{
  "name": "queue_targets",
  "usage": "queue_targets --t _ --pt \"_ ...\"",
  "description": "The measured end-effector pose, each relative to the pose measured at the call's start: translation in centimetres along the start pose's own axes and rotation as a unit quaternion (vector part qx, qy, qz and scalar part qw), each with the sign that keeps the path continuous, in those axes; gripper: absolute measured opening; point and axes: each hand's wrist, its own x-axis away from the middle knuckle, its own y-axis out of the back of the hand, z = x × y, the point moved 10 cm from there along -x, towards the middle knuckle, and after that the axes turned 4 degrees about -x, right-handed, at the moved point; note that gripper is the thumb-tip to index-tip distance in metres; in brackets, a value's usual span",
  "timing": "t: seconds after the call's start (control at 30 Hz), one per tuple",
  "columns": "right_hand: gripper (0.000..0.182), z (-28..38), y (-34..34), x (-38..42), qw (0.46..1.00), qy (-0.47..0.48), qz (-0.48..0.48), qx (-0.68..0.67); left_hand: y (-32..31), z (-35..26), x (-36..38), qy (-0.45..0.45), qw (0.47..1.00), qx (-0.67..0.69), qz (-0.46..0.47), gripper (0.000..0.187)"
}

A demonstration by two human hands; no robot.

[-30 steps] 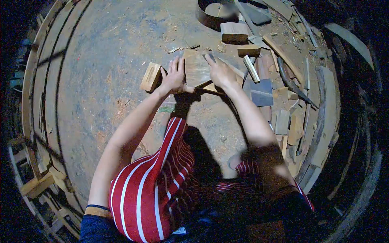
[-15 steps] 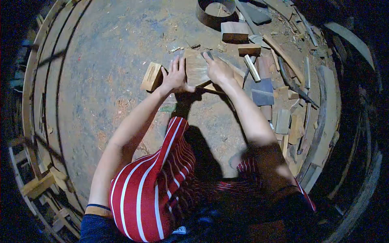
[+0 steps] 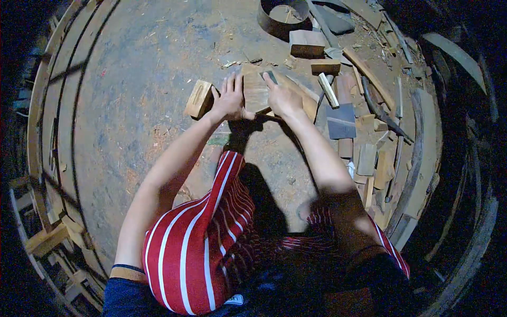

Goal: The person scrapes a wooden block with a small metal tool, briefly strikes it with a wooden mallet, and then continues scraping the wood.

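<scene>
A pale wooden board (image 3: pixel 255 91) lies on the ground in front of me. My left hand (image 3: pixel 230 101) rests on its left edge, fingers stretched forward and thumb out to the side. My right hand (image 3: pixel 283 99) is on the board's right part, index finger extended over a small dark sheet (image 3: pixel 269 79); the other fingers are curled, and the palm side is hidden. Just left of my left hand sits a wooden block (image 3: pixel 199 99).
At the top stands a round metal ring (image 3: pixel 284 19) near a wooden block (image 3: pixel 307 43). To the right lie a dark square sheet (image 3: pixel 341 121), a light stick (image 3: pixel 328 90) and several wood pieces. Long planks (image 3: pixel 411 158) edge the right side.
My right hand has shifted slightly left and down on the board, and more of the dark sheet shows at its fingertip. My left hand stays almost where it was.
</scene>
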Motion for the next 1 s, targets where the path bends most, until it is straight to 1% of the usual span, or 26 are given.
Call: queue_targets --t 0.03,0.1,0.13,0.2,0.33,0.37,0.43,0.47,0.57,0.63,0.73,0.83,0.87,0.93,1.0 --pt "0.047 -0.4 -0.4 0.3 1.000 0.000 -0.002 0.002 -0.1 0.0 0.0 -0.002 1.000 0.000 -0.006 0.137" --pt "0.047 -0.5 0.0 1.7 0.999 0.022 -0.045 0.019 0.2 -0.2 -0.1 0.000 1.000 0.005 -0.016 0.137" --pt "0.047 -0.3 0.2 2.8 0.999 0.026 -0.042 0.019 0.4 -0.3 0.1 -0.001 1.000 0.007 -0.004 0.137" --pt "0.051 -0.4 -0.5 5.4 0.999 0.002 0.041 0.004 0.4 -0.3 0.4 0.003 1.000 0.009 0.011 0.137" --pt "0.054 0.3 0.2 4.4 0.997 -0.024 0.068 0.007 -0.1 -0.4 0.1 -0.005 1.000 -0.006 0.010 0.137" --pt "0.054 0.1 -0.1 3.1 0.998 -0.028 0.062 0.006 -0.2 -0.3 -0.1 -0.001 1.000 -0.009 0.007 0.137" --pt "0.054 0.6 0.4 0.8 1.000 -0.013 -0.010 0.003 -0.1 -0.1 -0.2 0.000 1.000 -0.022 -0.010 0.138" --pt "0.054 0.6 0.4 0.6 1.000 -0.012 -0.014 0.003 0.0 0.0 -0.3 -0.001 1.000 -0.024 -0.014 0.138" --pt "0.056 0.7 0.5 1.4 1.000 -0.004 -0.007 -0.008 -0.1 0.0 -0.2 0.000 1.000 -0.008 -0.014 0.138" --pt "0.054 0.6 0.2 3.9 0.999 -0.019 0.044 -0.017 0.1 -0.1 0.1 -0.009 1.000 -0.002 -0.018 0.138" --pt "0.055 0.5 0.1 5.5 0.998 -0.012 0.055 -0.004 -0.2 0.0 -0.1 -0.001 1.000 -0.008 0.004 0.138" --pt "0.056 0.7 0.1 3.0 0.999 -0.025 0.043 -0.009 -0.9 0.1 -0.1 -0.004 1.000 -0.004 0.000 0.138" --pt "0.056 0.6 0.0 1.4 0.999 -0.025 0.038 -0.009 -0.3 0.1 -0.2 0.001 1.000 0.003 -0.006 0.137" --pt "0.056 1.1 0.3 -1.0 1.000 -0.004 -0.017 -0.009 0.5 -0.2 0.2 -0.002 1.000 -0.001 -0.005 0.137" --pt "0.055 0.7 -0.4 -1.2 1.000 -0.001 -0.022 -0.004 0.5 -0.3 0.3 0.003 1.000 -0.001 0.008 0.136"
